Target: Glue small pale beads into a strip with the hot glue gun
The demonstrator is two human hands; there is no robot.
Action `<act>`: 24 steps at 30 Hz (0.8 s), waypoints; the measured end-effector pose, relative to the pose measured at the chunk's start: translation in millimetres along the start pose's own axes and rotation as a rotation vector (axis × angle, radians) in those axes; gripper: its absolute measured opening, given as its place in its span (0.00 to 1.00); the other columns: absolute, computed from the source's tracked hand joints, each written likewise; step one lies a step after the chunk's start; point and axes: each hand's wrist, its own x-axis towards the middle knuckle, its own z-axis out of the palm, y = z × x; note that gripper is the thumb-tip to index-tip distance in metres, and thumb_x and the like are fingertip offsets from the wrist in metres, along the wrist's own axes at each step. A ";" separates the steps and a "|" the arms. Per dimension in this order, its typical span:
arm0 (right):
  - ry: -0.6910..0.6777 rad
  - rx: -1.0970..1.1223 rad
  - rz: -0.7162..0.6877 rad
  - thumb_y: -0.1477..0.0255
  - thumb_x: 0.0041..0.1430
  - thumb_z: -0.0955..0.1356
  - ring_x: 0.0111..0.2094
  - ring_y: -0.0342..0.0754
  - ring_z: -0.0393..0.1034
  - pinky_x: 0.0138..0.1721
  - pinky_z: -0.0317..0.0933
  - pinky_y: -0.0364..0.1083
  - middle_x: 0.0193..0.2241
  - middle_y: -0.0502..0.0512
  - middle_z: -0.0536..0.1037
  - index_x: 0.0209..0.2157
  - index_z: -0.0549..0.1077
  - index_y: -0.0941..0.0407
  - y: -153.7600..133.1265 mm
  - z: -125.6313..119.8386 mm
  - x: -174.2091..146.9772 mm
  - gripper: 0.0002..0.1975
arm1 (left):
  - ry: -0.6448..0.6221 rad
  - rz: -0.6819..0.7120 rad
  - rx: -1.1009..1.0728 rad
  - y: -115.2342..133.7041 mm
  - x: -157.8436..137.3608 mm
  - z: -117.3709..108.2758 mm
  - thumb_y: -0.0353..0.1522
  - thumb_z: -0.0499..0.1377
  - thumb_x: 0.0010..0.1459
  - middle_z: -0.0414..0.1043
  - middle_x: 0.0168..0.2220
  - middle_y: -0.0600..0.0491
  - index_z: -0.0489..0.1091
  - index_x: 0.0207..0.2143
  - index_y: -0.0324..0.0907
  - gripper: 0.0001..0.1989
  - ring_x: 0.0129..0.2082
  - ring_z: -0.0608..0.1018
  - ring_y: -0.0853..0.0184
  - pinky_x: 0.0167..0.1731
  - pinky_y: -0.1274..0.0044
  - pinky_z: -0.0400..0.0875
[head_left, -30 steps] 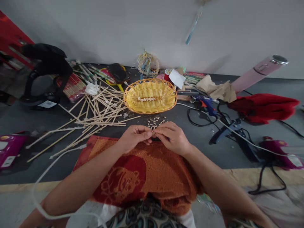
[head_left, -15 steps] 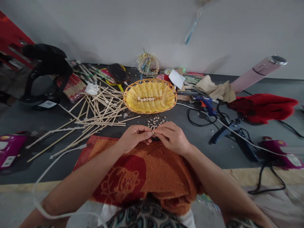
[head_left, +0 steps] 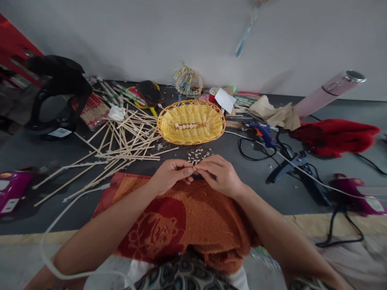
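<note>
My left hand (head_left: 172, 176) and my right hand (head_left: 222, 176) meet over the near edge of an orange and red towel (head_left: 208, 217). Thumbs and fingers of both pinch a tiny pale wooden piece (head_left: 195, 168), mostly hidden by the fingertips. Just beyond them, several short cut wooden pieces (head_left: 198, 153) lie scattered on the dark table. Behind these stands a yellow woven basket (head_left: 191, 139), with a small strip of joined pale pieces (head_left: 190, 126) lying inside it.
Long thin wooden sticks (head_left: 121, 137) are heaped on the left, near a black strap-like headgear (head_left: 57, 92). To the right are a blue glue gun (head_left: 263, 133), dark blue pliers-like tools (head_left: 286, 167), a red cloth (head_left: 338, 135) and a pink flask (head_left: 329, 94). A white cable (head_left: 305, 173) crosses there.
</note>
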 end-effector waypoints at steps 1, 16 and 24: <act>0.001 0.001 -0.002 0.77 0.59 0.68 0.38 0.46 0.74 0.40 0.68 0.47 0.34 0.55 0.80 0.40 0.76 0.55 -0.1 -0.1 0.1 0.08 | -0.002 0.001 -0.001 0.0 -0.1 -0.3 0.38 0.65 0.53 0.75 0.28 0.52 0.77 0.35 0.36 0.13 0.26 0.74 0.73 0.30 0.81 0.71; -0.011 0.000 -0.012 0.76 0.60 0.68 0.38 0.46 0.73 0.40 0.68 0.47 0.34 0.55 0.80 0.41 0.76 0.56 0.3 0.1 -0.2 0.08 | 0.010 -0.003 -0.026 -0.8 0.3 0.1 0.39 0.64 0.53 0.74 0.26 0.52 0.76 0.34 0.36 0.14 0.25 0.74 0.73 0.28 0.81 0.71; -0.012 0.001 -0.007 0.75 0.60 0.67 0.38 0.46 0.74 0.40 0.68 0.47 0.34 0.55 0.80 0.41 0.76 0.54 0.2 0.4 -0.4 0.08 | 0.004 -0.004 -0.016 0.1 -0.5 0.0 0.39 0.65 0.52 0.76 0.30 0.51 0.76 0.36 0.36 0.14 0.26 0.75 0.73 0.30 0.80 0.71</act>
